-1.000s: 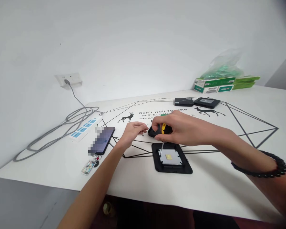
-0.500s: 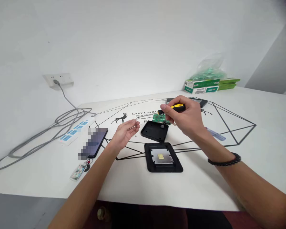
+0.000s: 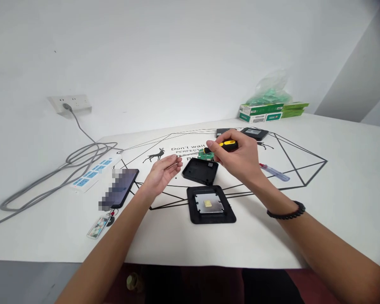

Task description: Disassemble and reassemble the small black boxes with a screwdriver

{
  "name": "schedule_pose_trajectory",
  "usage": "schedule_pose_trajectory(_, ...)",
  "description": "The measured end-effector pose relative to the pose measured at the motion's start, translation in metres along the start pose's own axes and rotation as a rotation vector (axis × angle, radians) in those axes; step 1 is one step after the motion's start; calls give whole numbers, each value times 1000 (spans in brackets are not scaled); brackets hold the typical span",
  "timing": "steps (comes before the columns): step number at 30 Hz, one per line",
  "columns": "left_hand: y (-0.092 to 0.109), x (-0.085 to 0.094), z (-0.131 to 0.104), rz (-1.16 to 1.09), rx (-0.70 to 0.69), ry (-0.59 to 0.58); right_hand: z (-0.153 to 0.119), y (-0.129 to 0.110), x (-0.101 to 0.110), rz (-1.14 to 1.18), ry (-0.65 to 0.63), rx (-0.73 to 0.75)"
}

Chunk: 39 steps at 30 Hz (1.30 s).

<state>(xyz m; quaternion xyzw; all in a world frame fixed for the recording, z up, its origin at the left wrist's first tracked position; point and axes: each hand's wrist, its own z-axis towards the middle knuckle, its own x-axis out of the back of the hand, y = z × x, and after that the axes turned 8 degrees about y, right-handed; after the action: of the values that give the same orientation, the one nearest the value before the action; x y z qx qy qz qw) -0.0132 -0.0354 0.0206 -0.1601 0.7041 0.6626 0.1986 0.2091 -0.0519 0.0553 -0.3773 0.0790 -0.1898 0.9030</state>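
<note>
My right hand [image 3: 239, 154] grips a screwdriver [image 3: 228, 145] by its black and yellow handle, its thin shaft pointing left. The shaft's tip reaches the fingers of my left hand [image 3: 163, 175]. Those fingers are curled, thumb close to them; whatever they pinch, if anything, is too small to make out. Below the shaft lie a green circuit board [image 3: 205, 154], partly hidden by my right hand, and an open black plastic case half [image 3: 200, 172]. Nearer me rests a square black cover [image 3: 193, 215] with a metal plate [image 3: 214, 206] and a pale yellow pad [image 3: 207, 203] on it.
A phone [image 3: 126, 188] with a keychain [image 3: 98, 227] lies left, near a power strip [image 3: 96, 171] and a coiled grey cable [image 3: 71, 158]. A clear-handled screwdriver [image 3: 275, 172] lies right of my right hand. Flat dark drives [image 3: 255, 133] and green-white boxes [image 3: 261, 110] stand farther back.
The whole view has shifted slightly, so everything appears a little farther left. Both hands keep nearly the same pose, with the screwdriver tip still at my left fingers.
</note>
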Motion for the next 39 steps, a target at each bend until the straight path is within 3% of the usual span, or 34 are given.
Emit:
schedule_pose_trajectory(5, -2, 0, 0, 81, 20, 7, -2, 2, -1, -53, -1, 36)
schedule_pose_trajectory(12, -2, -3, 0, 281, -32, 157, 2, 2, 5, -98, -11, 41)
schedule_pose_trajectory(18, -1, -7, -4, 378, -88, 146, 4, 4, 7, -119, -5, 46)
schedule_pose_trajectory(21, -2, -7, -7, 568, -173, 172, 5, 5, 7, -128, -2, 34)
schedule_pose_trajectory(28, -7, -7, -12, 1155, -606, 89, 11, 5, 10, -155, 50, -5)
schedule_pose_trajectory(32, -8, -2, -9, 1245, -667, 127, 9, 7, 10, -228, 94, 70)
schedule_pose_trajectory(35, -4, 2, -14, 1186, -649, 137, 8, 9, 11, -271, 103, 94)
schedule_pose_trajectory(39, 15, 6, -47, 1194, -659, 122, 9, 11, 12, -260, 118, 91)
